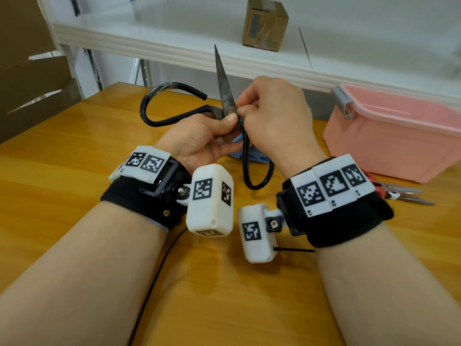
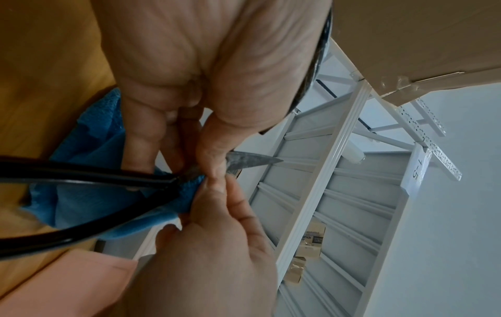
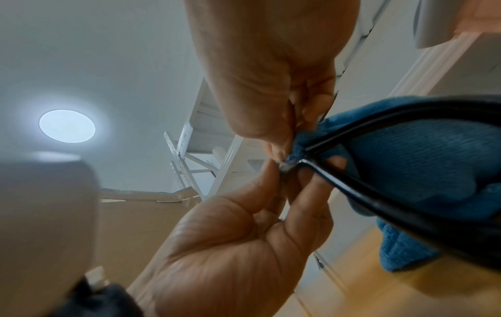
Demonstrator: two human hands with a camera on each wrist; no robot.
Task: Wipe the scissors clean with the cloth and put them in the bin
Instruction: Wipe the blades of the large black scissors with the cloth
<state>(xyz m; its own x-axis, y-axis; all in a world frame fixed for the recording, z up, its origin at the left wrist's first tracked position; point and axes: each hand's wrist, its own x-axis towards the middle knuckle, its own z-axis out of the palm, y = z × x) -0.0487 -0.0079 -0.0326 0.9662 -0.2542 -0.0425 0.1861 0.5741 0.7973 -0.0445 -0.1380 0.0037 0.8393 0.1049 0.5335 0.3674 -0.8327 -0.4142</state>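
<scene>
A pair of old scissors (image 1: 222, 81) with dark stained blades and big black loop handles (image 2: 81, 178) is held above the table, blades pointing up and away. My left hand (image 1: 228, 121) pinches the scissors at the pivot, thumb on top. My right hand (image 1: 240, 112) pinches a blue cloth (image 2: 89, 193) against the scissors just beside the pivot. The cloth (image 3: 420, 160) hangs below the hands behind the handles (image 3: 379, 193); in the head view only a bit of it (image 1: 238, 153) shows. The pink bin (image 1: 399, 136) stands open at the right.
The wooden table (image 1: 74, 151) carries red-handled pliers (image 1: 404, 193) in front of the bin. A white shelf (image 1: 174, 46) behind holds a small cardboard box (image 1: 264, 23). Large brown cardboard (image 1: 30, 71) stands at the far left.
</scene>
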